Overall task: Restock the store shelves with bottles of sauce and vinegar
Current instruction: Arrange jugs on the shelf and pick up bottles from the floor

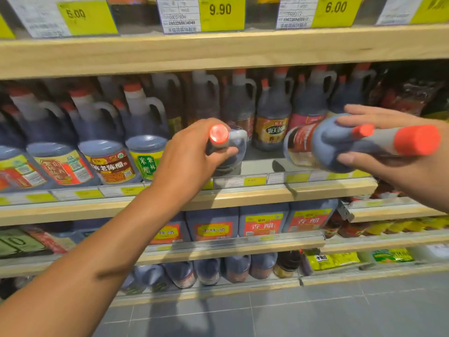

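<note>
— What have we got on the middle shelf (243, 198)?

— Two bottles in play, one per hand. The left hand (192, 156) is curled around the neck of a dark jug (230, 152) with a red cap, fingers wrapped just under that cap. The jug stands upright on the shelf board near its front edge, long axis vertical, cap pointing up toward the camera, handle on the right.

— And the other?

— The right hand (393, 147) grips the second bottle (340, 142) around its shoulder, fingers over the top, thumb underneath. This one lies nearly flat in the air above the shelf's front edge, long axis running left to right, red cap pointing right, base aimed at the row of bottles (273, 117) standing at the back.

— Counts elsewhere?

— Three big price tags (221, 14) readable above: 5.00, 9.90, 6.00, plus part of a fourth at the right edge. Four labelled jugs (109, 161) stand in front at the left, more behind; blur stops an exact count
</note>
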Demonstrator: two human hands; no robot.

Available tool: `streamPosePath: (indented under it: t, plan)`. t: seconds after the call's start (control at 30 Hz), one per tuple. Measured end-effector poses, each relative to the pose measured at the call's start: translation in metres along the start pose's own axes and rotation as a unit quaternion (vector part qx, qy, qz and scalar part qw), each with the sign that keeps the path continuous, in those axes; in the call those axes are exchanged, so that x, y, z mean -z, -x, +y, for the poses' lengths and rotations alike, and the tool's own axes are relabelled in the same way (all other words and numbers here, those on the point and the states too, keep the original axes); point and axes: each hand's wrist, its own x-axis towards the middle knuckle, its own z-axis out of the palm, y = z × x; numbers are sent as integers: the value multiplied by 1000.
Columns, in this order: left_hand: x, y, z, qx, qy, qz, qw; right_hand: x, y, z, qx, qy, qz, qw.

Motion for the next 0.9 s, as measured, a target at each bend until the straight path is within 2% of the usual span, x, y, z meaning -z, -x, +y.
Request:
streamPosePath:
  t: [0.1, 0.37, 0.57, 0.67, 0.8, 0.9]
  plan:
    - [4, -23, 1, 8, -55, -45, 997, -23, -34, -8, -14, -6, 43, 999]
    - [13, -95, -2, 110, -135, -212, 962, -44, -85, 10, -69, -43, -15, 997]
    - [8, -110, -8, 138, -50, -239, 960, -47, -110, 24, -126, -57, -69, 988]
    - [6, -110, -13, 145, -24, -231, 962, -49, -118, 26, -176, -32, -91, 980]
    - [0, -107, -17, 91, 19, -154, 984, -48, -123, 19, -205, -53, -123, 969]
    - [-11, -97, -23, 100, 90, -84, 987, -52, -131, 22, -274, -25, -145, 951]
